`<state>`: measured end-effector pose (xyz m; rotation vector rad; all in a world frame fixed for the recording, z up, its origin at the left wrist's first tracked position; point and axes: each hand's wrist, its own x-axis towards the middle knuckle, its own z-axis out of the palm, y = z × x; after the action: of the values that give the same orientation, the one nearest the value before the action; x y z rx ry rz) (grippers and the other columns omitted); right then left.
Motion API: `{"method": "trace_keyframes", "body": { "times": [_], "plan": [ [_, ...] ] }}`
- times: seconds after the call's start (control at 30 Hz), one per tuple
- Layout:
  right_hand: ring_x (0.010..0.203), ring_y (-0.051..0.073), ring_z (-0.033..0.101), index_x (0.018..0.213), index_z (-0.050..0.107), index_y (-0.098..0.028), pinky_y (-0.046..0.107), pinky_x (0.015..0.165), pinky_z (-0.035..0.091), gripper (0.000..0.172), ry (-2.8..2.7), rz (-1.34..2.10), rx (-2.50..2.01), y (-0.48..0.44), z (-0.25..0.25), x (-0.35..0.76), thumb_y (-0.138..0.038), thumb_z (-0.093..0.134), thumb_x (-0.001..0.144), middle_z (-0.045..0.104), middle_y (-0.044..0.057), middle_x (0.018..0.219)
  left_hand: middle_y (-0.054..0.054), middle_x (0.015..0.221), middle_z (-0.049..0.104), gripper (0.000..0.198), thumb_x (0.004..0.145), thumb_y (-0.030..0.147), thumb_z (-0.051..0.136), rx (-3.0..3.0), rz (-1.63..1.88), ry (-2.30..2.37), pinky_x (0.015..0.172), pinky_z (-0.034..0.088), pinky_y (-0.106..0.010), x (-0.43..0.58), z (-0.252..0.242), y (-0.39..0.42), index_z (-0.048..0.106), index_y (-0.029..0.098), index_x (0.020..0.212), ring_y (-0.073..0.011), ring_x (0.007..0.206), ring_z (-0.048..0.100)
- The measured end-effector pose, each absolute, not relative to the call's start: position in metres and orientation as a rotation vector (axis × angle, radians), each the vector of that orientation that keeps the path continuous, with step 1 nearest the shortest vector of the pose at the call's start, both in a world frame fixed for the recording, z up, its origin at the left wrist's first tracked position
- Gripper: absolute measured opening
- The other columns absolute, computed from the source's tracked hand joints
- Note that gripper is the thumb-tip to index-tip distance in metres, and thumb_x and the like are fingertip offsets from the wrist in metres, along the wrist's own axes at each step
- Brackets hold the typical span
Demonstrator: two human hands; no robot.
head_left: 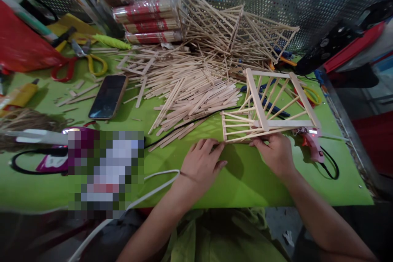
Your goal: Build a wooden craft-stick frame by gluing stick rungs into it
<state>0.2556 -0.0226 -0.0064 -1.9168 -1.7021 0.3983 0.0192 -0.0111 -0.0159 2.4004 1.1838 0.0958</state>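
Observation:
A small frame of popsicle sticks and thin wooden sticks (260, 106) stands tilted on the green table. My right hand (276, 153) pinches its lower edge between thumb and fingers; the fingertips are partly hidden behind the wood. Near the frame's lower left corner lies my left hand (201, 161), palm down, with fingers bent slightly and the thumb apart. Its index fingertip comes up to that corner; whether it touches, I cannot tell. A pink glue gun (313, 145) rests just right of the frame.
Loose wooden sticks (190, 86) are heaped behind my hands. Further back are a larger stick structure (236, 24) and wrapped stick bundles (147, 12). At left lie a phone (108, 97), scissors (70, 65) and a pixelated patch. A white cable (147, 190) passes my left wrist.

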Motion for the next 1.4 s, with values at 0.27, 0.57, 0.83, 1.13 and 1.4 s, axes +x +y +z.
{"method": "trace_keyframes", "body": {
  "times": [0.27,0.57,0.83,1.13,1.4],
  "plan": [
    [0.059,0.023,0.071,0.065,0.076,-0.02,0.029,0.057,0.051,0.026,-1.699,0.397,-1.907,-0.0229,-0.0052,0.2551,-0.034,0.064,0.084,0.078,0.006,0.068,-0.012,0.129,0.062,0.045,0.097,0.032,0.059,2.403,0.126,1.178,0.096,0.053,-0.05,0.0186,-0.0174,-0.0117,0.056,0.018,0.14,-0.0297,0.114,0.058],
    [0.057,0.023,0.07,0.065,0.077,-0.021,0.029,0.055,0.05,0.026,-1.693,0.423,-1.926,-0.0229,-0.0045,0.2548,-0.034,0.063,0.083,0.077,0.006,0.065,-0.012,0.128,0.062,0.045,0.096,0.031,0.06,2.395,0.115,1.174,0.098,0.052,-0.049,0.019,-0.0166,-0.0113,0.057,0.019,0.14,-0.0295,0.115,0.057],
    [0.06,0.023,0.071,0.065,0.076,-0.021,0.029,0.058,0.052,0.026,-1.692,0.432,-1.911,-0.0225,-0.003,0.2536,-0.033,0.063,0.084,0.078,0.006,0.069,-0.012,0.127,0.062,0.045,0.096,0.031,0.061,2.401,0.153,1.185,0.096,0.052,-0.048,0.0184,-0.0177,-0.0121,0.057,0.019,0.138,-0.029,0.113,0.058],
    [0.061,0.024,0.071,0.068,0.076,-0.021,0.03,0.059,0.052,0.026,-1.693,0.433,-1.922,-0.0233,-0.0044,0.2549,-0.035,0.063,0.085,0.078,0.006,0.07,-0.012,0.127,0.062,0.044,0.097,0.031,0.059,2.412,0.151,1.178,0.096,0.052,-0.049,0.0184,-0.018,-0.0124,0.056,0.018,0.139,-0.0288,0.112,0.057],
    [0.064,0.025,0.073,0.07,0.077,-0.021,0.031,0.061,0.054,0.025,-1.679,0.449,-1.922,-0.023,-0.0029,0.2539,-0.035,0.063,0.085,0.078,0.006,0.069,-0.011,0.125,0.062,0.042,0.097,0.031,0.058,2.432,0.181,1.205,0.093,0.051,-0.045,0.0186,-0.0192,-0.0143,0.057,0.021,0.137,-0.0275,0.11,0.057]
  ]
}}
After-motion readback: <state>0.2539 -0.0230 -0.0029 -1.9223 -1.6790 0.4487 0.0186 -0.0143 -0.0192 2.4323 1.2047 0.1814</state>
